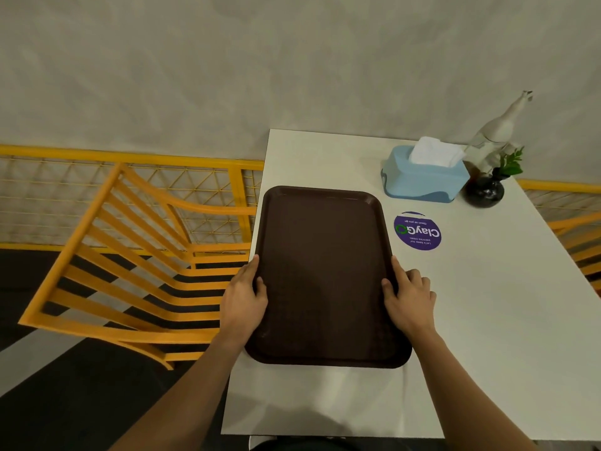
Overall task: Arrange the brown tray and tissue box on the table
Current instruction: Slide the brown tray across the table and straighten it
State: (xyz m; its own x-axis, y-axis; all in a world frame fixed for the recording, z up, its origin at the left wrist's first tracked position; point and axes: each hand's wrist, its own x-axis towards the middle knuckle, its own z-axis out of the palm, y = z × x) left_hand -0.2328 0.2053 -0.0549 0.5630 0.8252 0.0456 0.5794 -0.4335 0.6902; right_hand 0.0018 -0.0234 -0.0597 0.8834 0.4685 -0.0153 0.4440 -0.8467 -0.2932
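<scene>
1. The brown tray [325, 275] lies flat on the table [487, 320] between both hands, its long axis pointing away from the person
2. The left hand [244, 297] and the right hand [408, 297] have their fingers [387, 284] clasped on its long edges
3. The tissue box [422, 177] stands beyond the right fingers, nearer that hand

Brown tray [325, 275]: moulded plastic, matt, finely textured face, smooth rim. Table [487, 320]: smooth white laminate, low sheen. Tissue box [422, 180], at 1 o'clock from tray: smooth blue plastic, soft white paper tissue. Vase [484, 192]: dark, glossy. Chair [130, 255], 9 o'clock: yellow painted slats, satin.
</scene>
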